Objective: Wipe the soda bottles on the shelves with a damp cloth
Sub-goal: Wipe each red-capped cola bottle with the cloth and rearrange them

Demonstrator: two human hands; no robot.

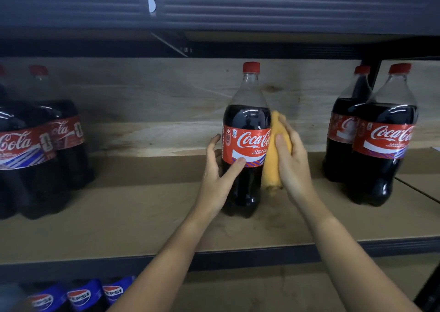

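Note:
A large Coca-Cola bottle [246, 130] with a red cap stands upright in the middle of the cardboard-lined shelf [133, 216]. My left hand [217, 180] grips its lower left side, thumb across the bottom of the red label. My right hand [291, 159] holds a yellow-orange cloth [273, 159] and presses it against the bottle's right side. Part of the cloth hangs below my palm.
Two Coca-Cola bottles [381, 135] stand at the right and several more [35, 144] at the left. Pepsi bottles [78, 296] sit on the shelf below. A dark metal shelf [238, 6] runs overhead; a wooden back panel [154, 102] closes the rear.

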